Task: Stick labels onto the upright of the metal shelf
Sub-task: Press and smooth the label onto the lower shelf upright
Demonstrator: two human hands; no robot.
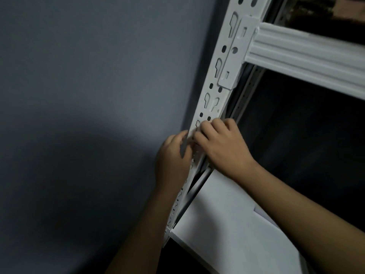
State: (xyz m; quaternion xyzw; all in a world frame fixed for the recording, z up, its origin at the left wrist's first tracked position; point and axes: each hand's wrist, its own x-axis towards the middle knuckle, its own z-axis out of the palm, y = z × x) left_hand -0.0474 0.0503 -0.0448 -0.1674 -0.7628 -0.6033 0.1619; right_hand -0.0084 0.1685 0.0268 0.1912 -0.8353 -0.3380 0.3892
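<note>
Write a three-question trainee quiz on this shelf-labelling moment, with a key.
1. True or false: both hands are at the white upright, below the beam bracket.
2. Which hand lies across the front face of the upright: A) left hand B) right hand?
3. What lies on the lower shelf under the right forearm?

Key:
1. True.
2. B; the left hand is at the upright's left edge, by the grey wall.
3. White sheets, probably paper. Any label under the fingers is too hidden to confirm.
</note>
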